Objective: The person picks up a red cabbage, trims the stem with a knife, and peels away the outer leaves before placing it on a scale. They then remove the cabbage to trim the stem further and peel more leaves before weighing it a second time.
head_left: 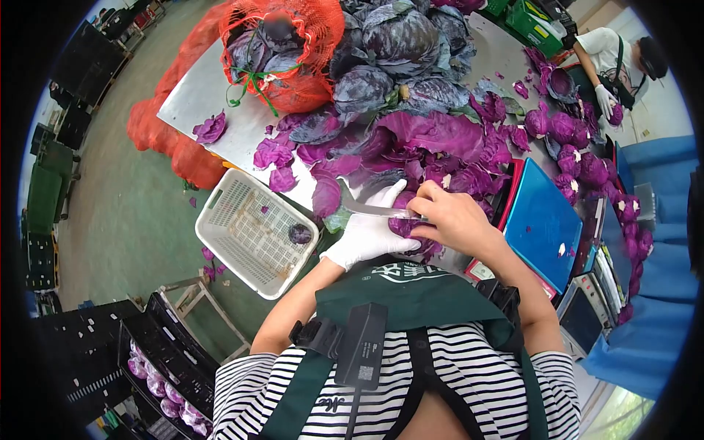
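Observation:
My left hand [367, 236], in a white glove, is wrapped around a red cabbage [401, 226] just in front of my apron. My bare right hand [455, 218] grips a knife, its fingers closed near the cabbage; the handle is mostly hidden by them. The knife blade [372, 210] points left across the gloved hand and the top of the cabbage. Loose purple cabbage leaves [433, 139] lie heaped on the metal table [192, 103] just beyond both hands.
Whole dark cabbages [402, 40] and a red mesh sack [304, 88] stand at the back. A white plastic basket [220, 238] with one small cabbage is at left. A blue panel [546, 227] stands at right, beyond it trimmed cabbages [592, 170] and a co-worker [609, 55].

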Demonstrator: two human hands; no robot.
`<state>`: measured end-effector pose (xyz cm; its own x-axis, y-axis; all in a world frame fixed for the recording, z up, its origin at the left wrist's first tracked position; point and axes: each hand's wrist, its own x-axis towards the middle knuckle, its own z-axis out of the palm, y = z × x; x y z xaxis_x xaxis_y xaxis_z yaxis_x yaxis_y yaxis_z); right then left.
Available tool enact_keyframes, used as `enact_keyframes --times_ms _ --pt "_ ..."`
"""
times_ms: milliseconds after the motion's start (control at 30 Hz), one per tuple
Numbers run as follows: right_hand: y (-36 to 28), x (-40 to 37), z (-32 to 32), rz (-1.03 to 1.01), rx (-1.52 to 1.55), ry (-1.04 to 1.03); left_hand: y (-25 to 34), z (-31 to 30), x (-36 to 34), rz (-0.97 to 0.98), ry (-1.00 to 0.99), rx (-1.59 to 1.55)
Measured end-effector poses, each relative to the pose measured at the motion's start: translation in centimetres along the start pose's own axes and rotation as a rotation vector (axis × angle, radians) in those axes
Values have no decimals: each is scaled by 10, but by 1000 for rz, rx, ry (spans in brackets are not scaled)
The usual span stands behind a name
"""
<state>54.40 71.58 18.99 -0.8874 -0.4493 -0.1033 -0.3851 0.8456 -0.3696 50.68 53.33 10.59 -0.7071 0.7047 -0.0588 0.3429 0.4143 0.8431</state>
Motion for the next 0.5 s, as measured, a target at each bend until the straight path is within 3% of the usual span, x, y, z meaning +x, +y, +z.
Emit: enact_keyframes --times_ms 133,267,333,367,400,467,500 --pt "4 13 -5 6 -25 -98 -1 5 0 -20 40 31" --pt "17 17 1 -66 182 -3 4 1 -2 -34 32 -18" --pt "23 18 5 -104 250 202 5 -1 -2 -71 21 -60" --pt "25 16 2 -21 361 247 3 0 -4 -23 45 -41" --pt "26 14 -1 281 649 263 0 1 -6 23 65 -20" --pt "62 11 4 543 859 477 -6 4 -9 90 92 -44" --pt "81 7 10 581 884 600 -9 3 -9 154 121 -65"
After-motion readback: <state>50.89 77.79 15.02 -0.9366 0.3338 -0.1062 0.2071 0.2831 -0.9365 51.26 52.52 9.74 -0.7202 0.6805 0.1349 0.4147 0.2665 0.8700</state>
